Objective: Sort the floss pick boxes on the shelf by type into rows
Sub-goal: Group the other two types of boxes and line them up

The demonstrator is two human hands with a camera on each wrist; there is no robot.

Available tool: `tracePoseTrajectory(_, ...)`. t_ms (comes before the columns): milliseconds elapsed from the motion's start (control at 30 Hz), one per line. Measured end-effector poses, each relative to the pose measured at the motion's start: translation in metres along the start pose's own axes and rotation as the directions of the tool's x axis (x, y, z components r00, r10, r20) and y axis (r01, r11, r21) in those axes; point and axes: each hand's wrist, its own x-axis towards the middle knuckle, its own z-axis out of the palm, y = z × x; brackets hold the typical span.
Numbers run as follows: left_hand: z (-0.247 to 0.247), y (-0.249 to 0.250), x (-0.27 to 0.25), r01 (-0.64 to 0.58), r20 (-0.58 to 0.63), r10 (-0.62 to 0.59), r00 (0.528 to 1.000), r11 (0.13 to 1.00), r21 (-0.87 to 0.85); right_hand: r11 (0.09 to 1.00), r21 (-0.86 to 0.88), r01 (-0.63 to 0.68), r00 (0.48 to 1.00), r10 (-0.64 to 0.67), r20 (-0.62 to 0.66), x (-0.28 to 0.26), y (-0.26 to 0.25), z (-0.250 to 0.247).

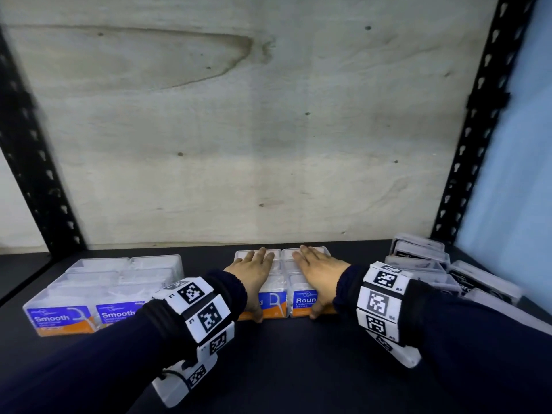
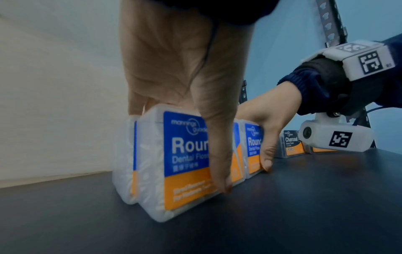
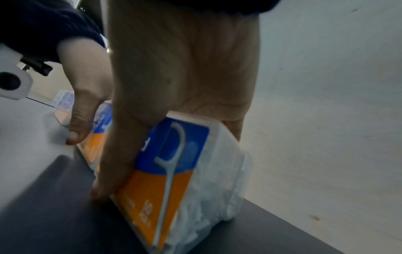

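Note:
Two rows of clear "Round" floss pick boxes with blue and orange labels stand side by side mid-shelf. My left hand [image 1: 254,270] lies flat along the top of the left Round row [image 1: 273,303], thumb straight down the front label [image 2: 185,154]. In the same way my right hand [image 1: 316,267] covers the right Round row [image 1: 303,300], thumb pressed on its front box [image 3: 174,171]. The fingers reach to the rearmost boxes. "Smooth" boxes [image 1: 61,319] sit in two rows at the left. Black-labelled "Charcoal" boxes [image 1: 418,252] stand at the right.
The dark shelf board [image 1: 283,369] stretches toward me in front of the rows. A pale wooden back panel [image 1: 239,130] closes the rear, with black slotted uprights [image 1: 478,130] at both sides. A Charcoal box label [image 2: 291,144] shows just right of the Round rows.

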Motion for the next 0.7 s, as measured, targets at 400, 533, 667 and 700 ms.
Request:
tracePoseTrajectory(400, -0.035, 0.014, -0.003, -0.080, 0.086, 0.069, 0.994, 0.988, 0.129, 0.993, 0.109, 0.034, 0.996, -0.025, -0.083, -0.026, 0.028, -0.022)
tracePoseTrajectory(533, -0.079, 0.044, 0.005, -0.172, 0.002, 0.173, 0.985, 0.980, 0.102, 0.995, 0.072, -0.071, 0.986, 0.081, -0.144, -0.054, 0.082, -0.045)
tracePoseTrajectory(667, -0.112, 0.088, 0.025, -0.250, -0.091, 0.255, 0.963, 0.966, 0.066, 0.958, 0.101, -0.268, 0.958, 0.276, -0.076, -0.095, 0.141, -0.045)
tracePoseTrajectory(700, -0.117, 0.101, 0.030, -0.279, -0.089, 0.284, 0.955, 0.958, 0.066, 0.945, 0.112, -0.308, 0.948, 0.315, -0.047, -0.105, 0.153, -0.040)
